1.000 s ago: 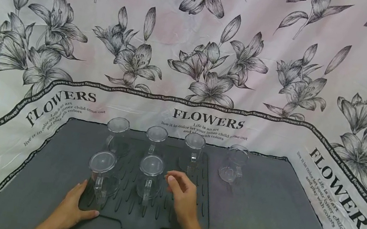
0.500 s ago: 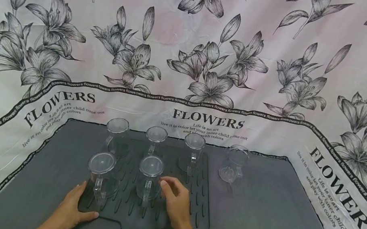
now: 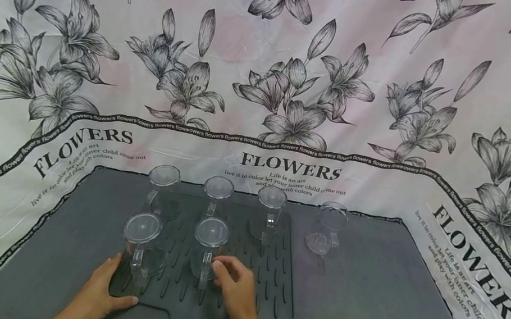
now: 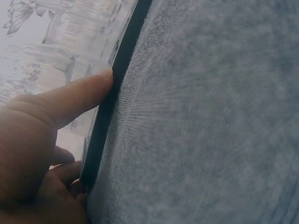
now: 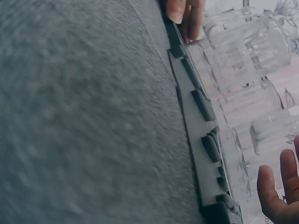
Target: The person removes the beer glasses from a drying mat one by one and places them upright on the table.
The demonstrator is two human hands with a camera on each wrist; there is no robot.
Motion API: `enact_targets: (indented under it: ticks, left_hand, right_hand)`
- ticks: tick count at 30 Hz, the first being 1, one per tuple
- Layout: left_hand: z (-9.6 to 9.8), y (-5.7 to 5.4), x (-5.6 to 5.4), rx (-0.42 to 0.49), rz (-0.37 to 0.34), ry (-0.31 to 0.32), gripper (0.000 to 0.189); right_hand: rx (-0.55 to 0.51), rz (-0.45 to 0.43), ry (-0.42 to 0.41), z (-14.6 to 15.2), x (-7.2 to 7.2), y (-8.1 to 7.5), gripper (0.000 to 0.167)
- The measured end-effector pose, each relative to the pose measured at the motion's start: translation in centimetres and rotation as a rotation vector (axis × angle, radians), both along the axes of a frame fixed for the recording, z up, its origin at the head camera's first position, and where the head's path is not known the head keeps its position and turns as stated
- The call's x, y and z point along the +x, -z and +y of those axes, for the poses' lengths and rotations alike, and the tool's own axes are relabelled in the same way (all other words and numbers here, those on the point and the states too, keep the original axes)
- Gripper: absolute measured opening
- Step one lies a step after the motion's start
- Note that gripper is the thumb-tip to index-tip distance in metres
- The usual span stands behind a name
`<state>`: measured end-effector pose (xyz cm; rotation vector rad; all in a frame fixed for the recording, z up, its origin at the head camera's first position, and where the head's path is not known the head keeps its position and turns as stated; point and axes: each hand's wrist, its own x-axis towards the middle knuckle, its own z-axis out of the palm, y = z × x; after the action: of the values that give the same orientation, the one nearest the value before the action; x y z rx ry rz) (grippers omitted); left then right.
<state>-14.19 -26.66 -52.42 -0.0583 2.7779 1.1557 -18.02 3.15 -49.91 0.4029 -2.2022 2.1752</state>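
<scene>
Several clear glass mugs stand, apparently bottom up, on a dark ridged drying mat (image 3: 202, 316). My left hand (image 3: 93, 293) rests at the mat's near left corner, thumb along the front edge and fingers along the left side. In the left wrist view, the thumb of that hand (image 4: 32, 116) touches the mat's rim (image 4: 100, 133). Beside the front middle mug (image 3: 212, 233) is my right hand (image 3: 238, 292), its fingertips close to the handle. The right wrist view shows the right hand's fingers (image 5: 266, 182) apart with nothing pinched. The front left mug (image 3: 142, 228) stands near my left hand.
A back row of mugs includes a left one (image 3: 165, 176), a middle one (image 3: 218, 188) and a right one (image 3: 272, 197). Another glass mug (image 3: 320, 242) stands off the mat on the grey tablecloth (image 3: 362, 309). A flower-printed cloth (image 3: 284, 170) hangs behind.
My right hand has moved left and toward me, to the front middle mug's handle. The left hand stays at the mat's corner. The mugs have not visibly moved.
</scene>
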Motion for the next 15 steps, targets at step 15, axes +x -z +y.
enact_targets:
  ticks: [15]
  left_hand:
    - [0.1, 0.0, 0.1, -0.007, -0.005, -0.014, 0.118]
  right_hand:
    - [-0.03, -0.036, -0.168, -1.1, 0.1, 0.5, 0.024]
